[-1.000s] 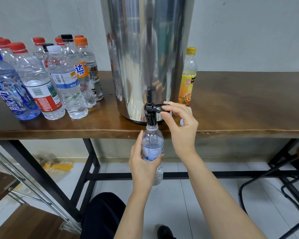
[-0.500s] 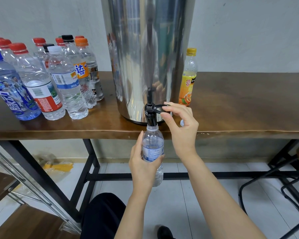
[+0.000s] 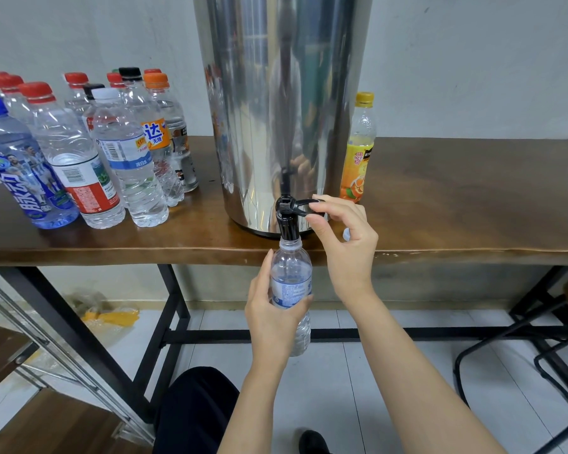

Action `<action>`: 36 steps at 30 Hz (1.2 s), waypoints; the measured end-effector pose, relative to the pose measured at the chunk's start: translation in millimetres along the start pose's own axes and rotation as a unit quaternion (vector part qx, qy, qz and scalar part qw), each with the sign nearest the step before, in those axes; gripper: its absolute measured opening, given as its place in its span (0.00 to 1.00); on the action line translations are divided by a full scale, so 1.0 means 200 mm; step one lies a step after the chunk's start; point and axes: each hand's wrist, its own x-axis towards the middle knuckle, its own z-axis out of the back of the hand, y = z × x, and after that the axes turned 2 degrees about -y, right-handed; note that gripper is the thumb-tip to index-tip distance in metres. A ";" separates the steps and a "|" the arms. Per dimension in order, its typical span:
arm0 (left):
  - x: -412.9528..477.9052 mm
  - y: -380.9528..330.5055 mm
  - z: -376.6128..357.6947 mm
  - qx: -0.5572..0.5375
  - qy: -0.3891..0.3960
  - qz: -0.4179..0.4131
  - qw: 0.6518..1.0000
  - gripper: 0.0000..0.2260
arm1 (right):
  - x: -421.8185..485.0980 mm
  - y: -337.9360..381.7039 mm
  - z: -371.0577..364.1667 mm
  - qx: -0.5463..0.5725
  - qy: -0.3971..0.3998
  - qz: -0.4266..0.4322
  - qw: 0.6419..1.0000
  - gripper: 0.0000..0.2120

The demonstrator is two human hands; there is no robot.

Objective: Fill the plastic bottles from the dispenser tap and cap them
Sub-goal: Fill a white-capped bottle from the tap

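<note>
A tall steel dispenser (image 3: 282, 103) stands on the wooden table (image 3: 456, 217), its black tap (image 3: 287, 221) hanging over the front edge. My left hand (image 3: 269, 316) grips a clear plastic bottle (image 3: 291, 283) with a blue-and-white label, its open mouth right under the tap spout. My right hand (image 3: 345, 237) pinches the tap's black lever (image 3: 300, 204) between thumb and forefinger. A small white cap (image 3: 346, 235) lies on the table just behind that hand, mostly hidden.
Several capped bottles (image 3: 79, 152) crowd the table's left side. An orange-juice bottle with a yellow cap (image 3: 358, 149) stands right of the dispenser. Black metal table legs (image 3: 174, 322) and a chair frame (image 3: 538, 348) stand below; my dark-clothed knee (image 3: 194, 407) is underneath.
</note>
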 end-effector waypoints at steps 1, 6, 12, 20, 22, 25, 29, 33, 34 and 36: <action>0.00 0.00 0.00 0.001 -0.001 0.000 1.000 0.44 | 0.00 0.00 0.00 -0.001 0.000 0.001 1.000 0.05; 0.00 0.00 0.00 0.007 -0.001 0.001 1.000 0.44 | 0.00 0.00 0.00 0.001 0.000 0.001 1.000 0.06; 0.00 0.00 0.00 0.006 -0.002 -0.002 1.000 0.44 | 0.00 0.00 0.00 0.000 0.001 0.002 1.000 0.06; 0.00 0.00 0.00 -0.001 -0.002 0.000 1.000 0.43 | 0.00 0.00 0.00 0.007 0.000 0.003 1.000 0.06; 0.00 0.00 0.00 -0.002 0.001 -0.001 1.000 0.44 | 0.00 0.00 0.00 0.006 0.002 0.002 1.000 0.06; 0.00 0.00 0.00 0.000 0.003 -0.003 1.000 0.44 | 0.00 0.00 0.00 0.005 0.003 -0.002 1.000 0.06; 0.00 0.00 0.00 0.002 0.002 -0.004 1.000 0.44 | 0.00 0.00 0.00 0.001 0.000 0.002 1.000 0.06; 0.00 0.00 0.00 0.006 0.003 0.000 1.000 0.44 | 0.00 0.00 0.00 0.005 -0.001 0.001 1.000 0.06; 0.00 0.00 0.00 0.006 0.003 0.000 1.000 0.44 | 0.00 0.00 0.00 0.006 -0.001 0.000 1.000 0.06; 0.00 0.00 0.00 0.004 0.002 0.000 1.000 0.44 | 0.00 0.00 0.00 0.008 -0.002 0.001 1.000 0.06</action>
